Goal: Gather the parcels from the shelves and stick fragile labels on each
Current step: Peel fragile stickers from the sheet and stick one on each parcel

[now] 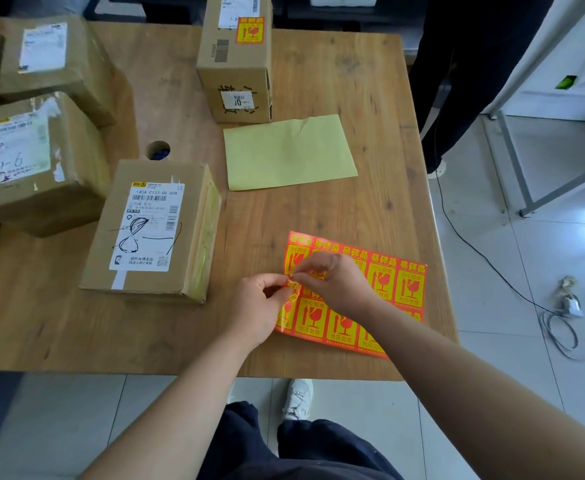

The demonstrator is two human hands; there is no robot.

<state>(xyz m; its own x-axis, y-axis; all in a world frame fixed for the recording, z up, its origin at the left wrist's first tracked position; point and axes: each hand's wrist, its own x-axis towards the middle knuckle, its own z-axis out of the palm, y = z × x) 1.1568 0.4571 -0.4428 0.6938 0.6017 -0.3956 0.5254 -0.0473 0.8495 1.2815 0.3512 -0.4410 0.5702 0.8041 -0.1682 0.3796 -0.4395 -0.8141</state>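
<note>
A red-and-yellow sheet of fragile labels (384,282) lies on the wooden table (318,209) near its front right corner. My left hand (261,308) and my right hand (334,280) meet at the sheet's left edge, both pinching a crumpled, lifted corner of a label (292,289). A cardboard parcel (152,230) with a white shipping slip lies left of my hands. At the back, a tall parcel (235,60) carries a fragile label (249,30) on top. Two more parcels (34,164) (48,57) stand at the left.
A bare yellow backing sheet (289,152) lies mid-table. A round cable hole (158,150) is in the tabletop. Another person's dark-clad legs (457,81) stand past the right far corner. Cables and a charger (569,303) lie on the tiled floor at right.
</note>
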